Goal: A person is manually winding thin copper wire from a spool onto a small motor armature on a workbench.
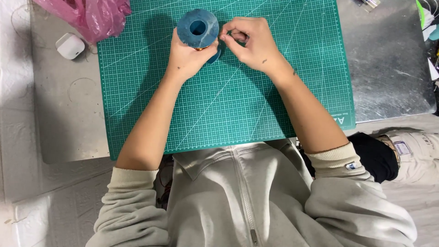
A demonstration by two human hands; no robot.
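Note:
My left hand [186,57] grips a blue spool [198,28] with a round hole in its top flange, held upright over a green cutting mat [228,105]. Copper-coloured wire shows on the spool's core just under the flange. My right hand [254,43] is beside the spool on its right, thumb and fingers pinched together near the spool's edge. What it pinches is too thin to make out. Both sleeves are pushed up to the elbows.
The mat lies on a grey metal table [388,59]. A pink plastic bag [89,16] sits at the far left corner, with a small white box-shaped object [70,45] beside it. Coloured odds and ends lie at the far right edge [427,23].

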